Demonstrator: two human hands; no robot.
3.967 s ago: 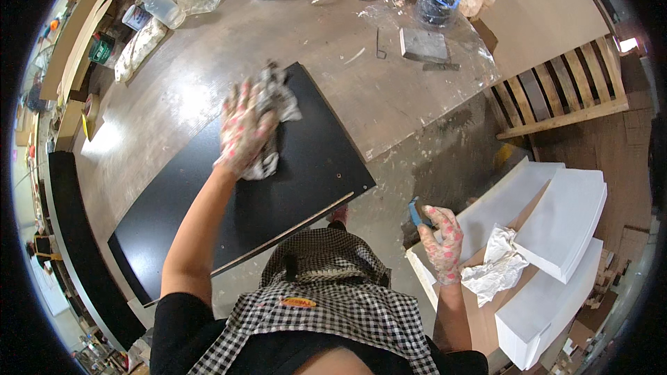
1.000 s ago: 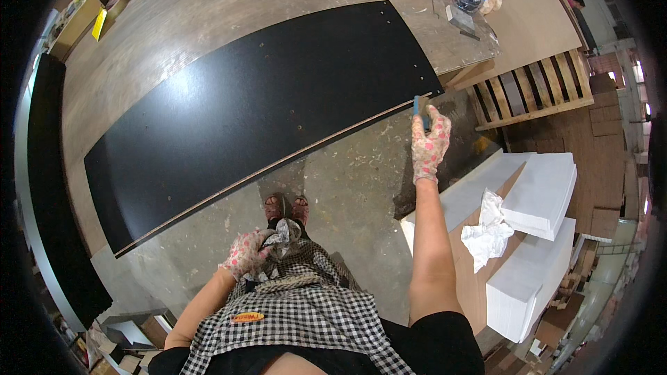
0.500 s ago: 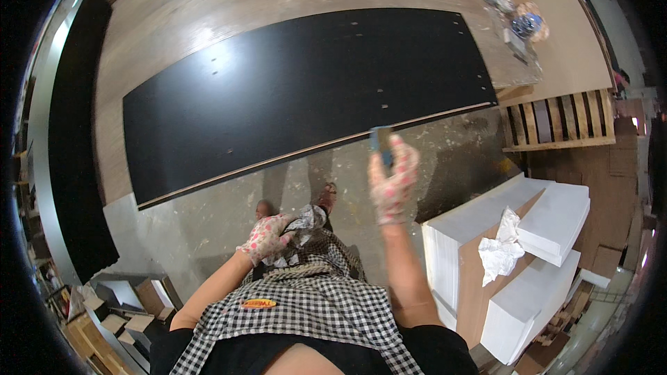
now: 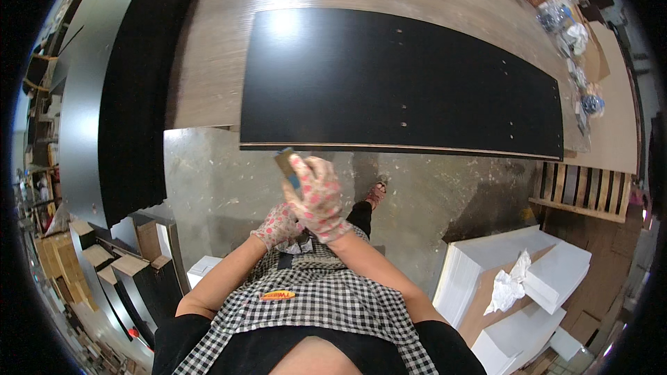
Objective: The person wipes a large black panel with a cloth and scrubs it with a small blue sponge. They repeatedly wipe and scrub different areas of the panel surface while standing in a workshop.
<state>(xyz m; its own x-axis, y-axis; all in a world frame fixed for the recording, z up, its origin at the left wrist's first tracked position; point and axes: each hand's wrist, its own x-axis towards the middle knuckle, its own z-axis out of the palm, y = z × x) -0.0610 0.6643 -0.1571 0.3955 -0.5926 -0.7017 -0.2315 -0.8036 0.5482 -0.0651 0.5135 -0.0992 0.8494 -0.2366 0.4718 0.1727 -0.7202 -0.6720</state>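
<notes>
The right hand (image 4: 318, 198), in a flowered glove, is closed around a small scraper (image 4: 286, 167) with a blue handle and holds it up at the near edge of the long black board (image 4: 389, 83). The scraper's blade sits just at or beside that edge; actual contact cannot be made out. The left hand (image 4: 279, 226), gloved alike, is closed on a crumpled rag (image 4: 300, 242) close to the chest. The board lies flat on a wooden worktop (image 4: 208, 62). To the right, white boards (image 4: 479, 271) are stacked on the floor with crumpled paper (image 4: 507, 285) on top, near a wooden pallet (image 4: 580, 194).
</notes>
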